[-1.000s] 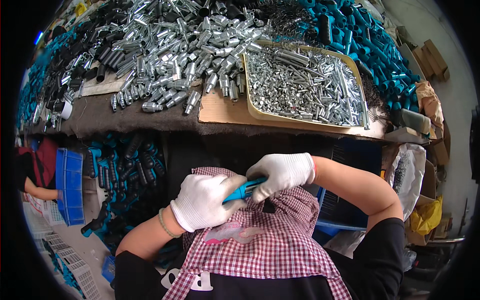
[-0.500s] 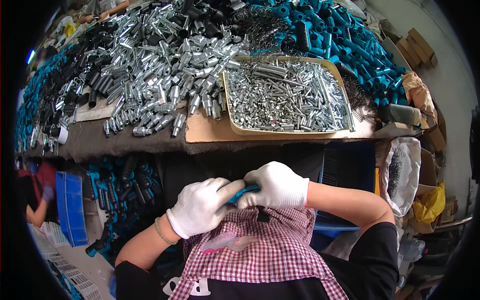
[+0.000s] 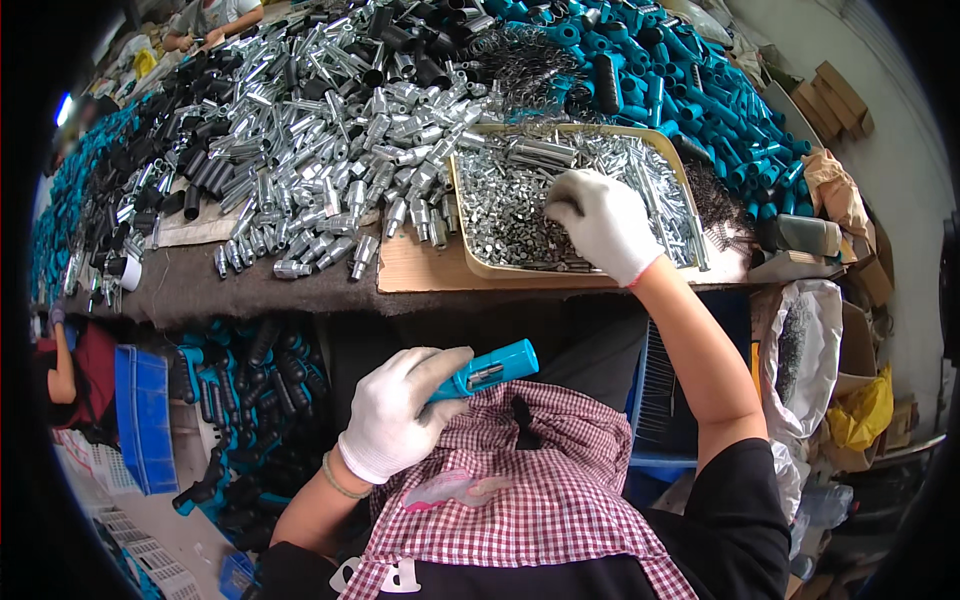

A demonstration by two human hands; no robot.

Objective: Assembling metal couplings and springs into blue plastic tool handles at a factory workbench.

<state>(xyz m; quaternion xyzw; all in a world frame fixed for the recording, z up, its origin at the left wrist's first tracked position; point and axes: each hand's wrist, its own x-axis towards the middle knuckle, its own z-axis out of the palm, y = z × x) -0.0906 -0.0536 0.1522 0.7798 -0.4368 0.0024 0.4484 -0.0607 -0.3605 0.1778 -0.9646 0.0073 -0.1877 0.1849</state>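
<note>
My left hand (image 3: 395, 420), in a white knit glove, is wrapped around a teal plastic tool handle (image 3: 508, 363) in front of my apron. A slot in the handle's side shows metal inside it, and its wide round end points up and right. My right hand (image 3: 605, 222), gloved the same, is over a shallow cream tray (image 3: 510, 273) on the bench. Its thumb and fingers are pinched together above small metal pins (image 3: 505, 205); whatever they grip is hidden. Longer thin rods (image 3: 672, 205) lie at the tray's right side.
Heaped around the tray are silver metal sleeves (image 3: 330, 200), black springs (image 3: 525, 65) and teal handles (image 3: 690, 95). Below the bench stand blue bins (image 3: 145, 420), black-and-teal parts (image 3: 250, 400) and a white sack (image 3: 800, 350). Another person's hands (image 3: 195, 42) show at the far left.
My right hand has left the teal handle and moved up and forward to the tray. My left hand still holds the handle, now more exposed, its wide end tilted upward.
</note>
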